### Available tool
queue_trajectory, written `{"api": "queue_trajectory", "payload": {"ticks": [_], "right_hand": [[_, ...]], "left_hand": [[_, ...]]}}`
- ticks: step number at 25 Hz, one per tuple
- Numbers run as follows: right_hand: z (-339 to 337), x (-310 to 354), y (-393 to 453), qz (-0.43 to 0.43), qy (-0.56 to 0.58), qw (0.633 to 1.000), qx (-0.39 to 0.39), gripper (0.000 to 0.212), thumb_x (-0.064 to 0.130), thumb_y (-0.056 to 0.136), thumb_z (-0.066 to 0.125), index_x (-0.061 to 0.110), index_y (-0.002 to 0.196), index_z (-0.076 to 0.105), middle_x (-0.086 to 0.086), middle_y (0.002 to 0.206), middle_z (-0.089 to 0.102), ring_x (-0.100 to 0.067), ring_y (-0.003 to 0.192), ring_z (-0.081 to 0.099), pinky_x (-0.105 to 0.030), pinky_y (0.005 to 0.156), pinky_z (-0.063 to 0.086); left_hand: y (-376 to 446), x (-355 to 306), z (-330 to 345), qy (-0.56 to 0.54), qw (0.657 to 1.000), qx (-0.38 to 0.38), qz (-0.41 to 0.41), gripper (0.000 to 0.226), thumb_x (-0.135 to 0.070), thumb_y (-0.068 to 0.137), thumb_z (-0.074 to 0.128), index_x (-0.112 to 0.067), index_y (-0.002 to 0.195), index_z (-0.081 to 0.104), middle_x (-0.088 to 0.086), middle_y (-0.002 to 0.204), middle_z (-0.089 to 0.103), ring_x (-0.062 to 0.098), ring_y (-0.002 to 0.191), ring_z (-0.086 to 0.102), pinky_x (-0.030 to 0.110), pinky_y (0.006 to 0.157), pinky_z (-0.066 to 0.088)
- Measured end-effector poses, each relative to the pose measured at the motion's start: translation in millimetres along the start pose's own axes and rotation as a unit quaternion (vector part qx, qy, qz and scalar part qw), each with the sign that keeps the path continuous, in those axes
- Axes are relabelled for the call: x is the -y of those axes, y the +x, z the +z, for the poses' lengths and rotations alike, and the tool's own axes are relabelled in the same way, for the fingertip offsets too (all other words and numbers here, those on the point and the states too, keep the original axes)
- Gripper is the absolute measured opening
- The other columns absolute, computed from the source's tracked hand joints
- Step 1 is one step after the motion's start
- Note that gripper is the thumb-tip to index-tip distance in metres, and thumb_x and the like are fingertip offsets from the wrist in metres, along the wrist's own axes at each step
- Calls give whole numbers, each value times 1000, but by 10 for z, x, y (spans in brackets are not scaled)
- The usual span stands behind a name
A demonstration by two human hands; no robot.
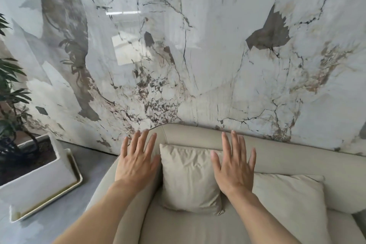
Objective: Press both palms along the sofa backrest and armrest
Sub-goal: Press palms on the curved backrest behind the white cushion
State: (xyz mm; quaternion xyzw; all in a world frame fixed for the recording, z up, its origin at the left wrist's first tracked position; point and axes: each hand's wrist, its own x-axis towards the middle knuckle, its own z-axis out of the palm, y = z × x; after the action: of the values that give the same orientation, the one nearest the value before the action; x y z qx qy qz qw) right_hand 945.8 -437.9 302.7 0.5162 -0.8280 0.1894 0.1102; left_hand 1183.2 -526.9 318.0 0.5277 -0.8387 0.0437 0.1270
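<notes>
Bright, even daylight; no hard shadows anywhere. Glossy white-and-grey veined marble wall (217, 45) carries glare: a pale rectangular window reflection left of centre and a thin bright strip above it. A blurred, dim reflection of foliage runs down its left part. Soft shade under the crumpled beige square cushion (190, 176). Wide-angle bending curves the smooth beige sofa backrest (287, 156). Focus mostly sharp; slight softness toward the corners.
</notes>
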Motion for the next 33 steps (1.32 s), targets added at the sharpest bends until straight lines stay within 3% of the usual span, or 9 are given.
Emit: {"api": "queue_trajectory", "payload": {"ticks": [8,14,20,24,28,33], "right_hand": [[-15,198,72,72,-26,997,5,71,61,89,11,30,153,12,2,163,3,-19,149,-1,-46,114,-16],[241,-14,224,46,-6,999,-10,69,59,91,19,26,152,21,-2,162,16,-23,148,13,-48,115,-8],[721,118,403,27,9,999,24,67,57,89,31,20,144,42,-7,154,37,-29,141,35,-53,113,9],[1376,331,576,49,-2,996,78,71,61,89,20,25,149,30,-2,160,22,-23,147,18,-54,118,7],[2102,430,820,61,-32,990,126,76,65,84,3,31,152,8,4,163,-1,-17,149,-5,-49,118,-9],[3034,350,1073,72,-58,981,171,76,66,83,-2,33,152,-1,7,162,-9,-14,148,-14,-46,114,-17]], "left_hand": [[478,-68,242,-57,995,6,76,69,-50,89,22,-15,146,39,12,153,38,32,144,27,58,118,14],[585,-215,301,-3,998,16,59,68,-51,89,25,-15,144,42,11,152,41,34,143,31,59,117,17],[851,119,659,34,998,29,39,76,-58,86,4,-25,153,17,2,163,16,24,150,3,49,120,-9],[1294,450,1248,44,994,61,74,75,-57,87,4,-23,153,19,4,162,18,26,150,6,53,121,-2],[1685,640,1940,55,988,102,104,69,-54,91,17,-19,148,36,8,155,36,31,145,25,55,119,14],[2056,728,2897,52,980,133,136,65,-51,90,28,-17,142,47,11,147,48,33,138,40,58,112,28]]}}
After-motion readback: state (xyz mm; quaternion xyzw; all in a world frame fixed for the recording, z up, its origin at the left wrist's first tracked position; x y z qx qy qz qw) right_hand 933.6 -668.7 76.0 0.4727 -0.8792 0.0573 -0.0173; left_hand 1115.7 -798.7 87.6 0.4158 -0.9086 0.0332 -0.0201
